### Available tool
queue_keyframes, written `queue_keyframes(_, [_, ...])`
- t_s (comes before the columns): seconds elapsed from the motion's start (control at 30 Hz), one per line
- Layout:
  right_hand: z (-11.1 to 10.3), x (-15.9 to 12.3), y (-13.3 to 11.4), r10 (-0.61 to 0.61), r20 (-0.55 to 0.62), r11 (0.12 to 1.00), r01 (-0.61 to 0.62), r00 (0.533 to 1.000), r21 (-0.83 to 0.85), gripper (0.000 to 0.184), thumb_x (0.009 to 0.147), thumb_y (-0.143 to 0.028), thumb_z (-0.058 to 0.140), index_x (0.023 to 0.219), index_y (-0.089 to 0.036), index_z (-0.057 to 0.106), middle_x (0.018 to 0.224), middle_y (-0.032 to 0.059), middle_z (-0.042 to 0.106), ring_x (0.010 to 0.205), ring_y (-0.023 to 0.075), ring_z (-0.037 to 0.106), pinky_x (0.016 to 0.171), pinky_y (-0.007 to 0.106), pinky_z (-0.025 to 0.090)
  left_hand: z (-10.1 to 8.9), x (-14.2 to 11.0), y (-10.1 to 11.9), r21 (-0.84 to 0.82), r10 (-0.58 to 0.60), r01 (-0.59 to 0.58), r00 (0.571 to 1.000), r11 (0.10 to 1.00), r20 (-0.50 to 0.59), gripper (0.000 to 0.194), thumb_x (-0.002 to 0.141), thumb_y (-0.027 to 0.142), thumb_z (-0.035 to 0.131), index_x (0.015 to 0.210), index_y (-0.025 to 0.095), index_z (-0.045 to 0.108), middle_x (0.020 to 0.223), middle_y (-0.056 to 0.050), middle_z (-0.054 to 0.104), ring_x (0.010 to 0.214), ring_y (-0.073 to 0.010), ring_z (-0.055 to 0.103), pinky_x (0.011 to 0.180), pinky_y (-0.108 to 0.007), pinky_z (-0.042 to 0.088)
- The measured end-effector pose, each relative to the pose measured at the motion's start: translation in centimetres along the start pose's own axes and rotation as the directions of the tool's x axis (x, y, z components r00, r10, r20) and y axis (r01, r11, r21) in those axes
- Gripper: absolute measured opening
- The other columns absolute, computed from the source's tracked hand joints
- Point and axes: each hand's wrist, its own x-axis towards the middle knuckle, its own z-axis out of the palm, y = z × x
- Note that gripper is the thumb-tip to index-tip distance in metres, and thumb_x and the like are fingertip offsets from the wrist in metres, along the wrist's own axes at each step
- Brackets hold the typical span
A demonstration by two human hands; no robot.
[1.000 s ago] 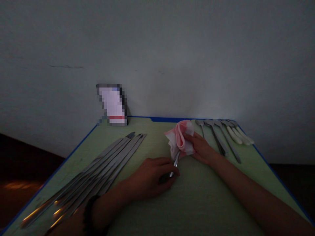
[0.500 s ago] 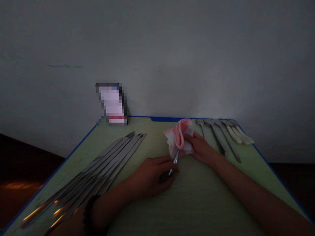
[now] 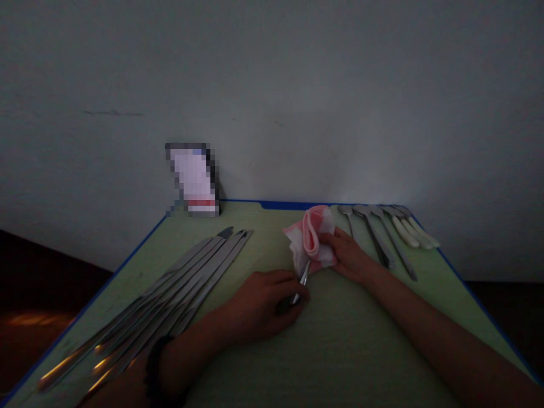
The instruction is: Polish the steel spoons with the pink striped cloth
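Near the middle of the table, my left hand [image 3: 272, 300] is closed around the handle of a shiny metal piece of cutlery [image 3: 302, 282]. The far end of that piece goes into a folded pink and white cloth [image 3: 312, 235], so its head is hidden and I cannot tell its kind. My right hand [image 3: 346, 252] grips the cloth from the right side, bunched around the hidden end. To the left of my hands, several metal table knives [image 3: 187, 277] lie side by side in a slanted row, their handles toward me.
Several spoons [image 3: 374, 232] lie along the back right, some with white handles [image 3: 410, 231]. At the back left a phone [image 3: 195, 178], its picture blurred, leans on the grey wall [image 3: 297, 85]. The pale green tabletop [image 3: 340, 351] has a blue edge.
Almost nothing differs. Both hands, the cloth and the cutlery piece stay in nearly the same place.
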Motion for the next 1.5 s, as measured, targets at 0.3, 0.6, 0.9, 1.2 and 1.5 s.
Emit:
queue_keyframes(0.3, [0.25,-0.03,-0.01,-0.002,-0.043,1.0,0.002,0.999,0.001,0.02,0.063,-0.029,0.071,0.077,-0.017,0.063,0.066,0.0,0.067,0.065,0.0159,0.061,0.057,0.026,0.043,0.08,-0.06,0.02,-0.002,-0.01,0.01,1.0,1.0,0.006,0.017,0.088,0.022,0.049,0.101,0.022,0.059,0.09,-0.002,0.059,0.079,-0.015,0.056,0.07,-0.025,0.043])
queue_keyframes(0.6, [0.36,-0.11,-0.19,-0.008,-0.007,1.0,0.008,1.0,0.012,0.029,0.074,-0.047,0.063,0.074,-0.018,0.062,0.062,0.0006,0.063,0.06,0.0137,0.056,0.057,0.026,0.042,0.11,-0.01,-0.05,-0.004,-0.005,0.005,1.0,1.0,0.016,0.017,0.088,0.021,0.048,0.1,0.022,0.059,0.091,-0.002,0.059,0.08,-0.0149,0.056,0.071,-0.025,0.042])
queue_keyframes(0.9, [-0.18,0.02,0.46,-0.075,0.042,0.986,0.08,0.996,-0.147,0.027,0.075,-0.046,0.061,0.076,-0.019,0.061,0.062,-0.002,0.06,0.055,0.0116,0.051,0.054,0.024,0.037,-0.22,0.05,0.26,0.002,0.01,-0.01,0.999,1.0,0.031,0.014,0.085,0.022,0.052,0.096,0.023,0.061,0.088,-0.001,0.06,0.081,-0.0147,0.056,0.07,-0.023,0.041])
queue_keyframes(1.2, [-0.44,-0.01,0.55,-0.051,-0.022,0.98,0.045,0.998,-0.195,0.017,0.07,-0.034,0.064,0.075,-0.018,0.06,0.059,-0.0043,0.058,0.051,0.0105,0.048,0.05,0.023,0.035,-0.44,0.13,0.35,0.012,0.012,-0.013,0.999,1.0,0.045,0.013,0.084,0.022,0.055,0.095,0.023,0.062,0.083,-0.001,0.06,0.079,-0.0151,0.056,0.07,-0.024,0.042])
queue_keyframes(1.5, [-0.35,0.55,-0.43,0.153,0.012,0.968,-0.153,0.988,0.198,0.017,0.076,-0.03,0.052,0.083,-0.017,0.06,0.067,0.0026,0.066,0.07,0.0192,0.062,0.068,0.032,0.049,0.19,-0.02,-0.27,-0.01,-0.028,0.028,1.0,1.0,0.001,0.02,0.089,0.023,0.049,0.105,0.023,0.06,0.088,-0.001,0.063,0.079,-0.0149,0.057,0.073,-0.026,0.044])
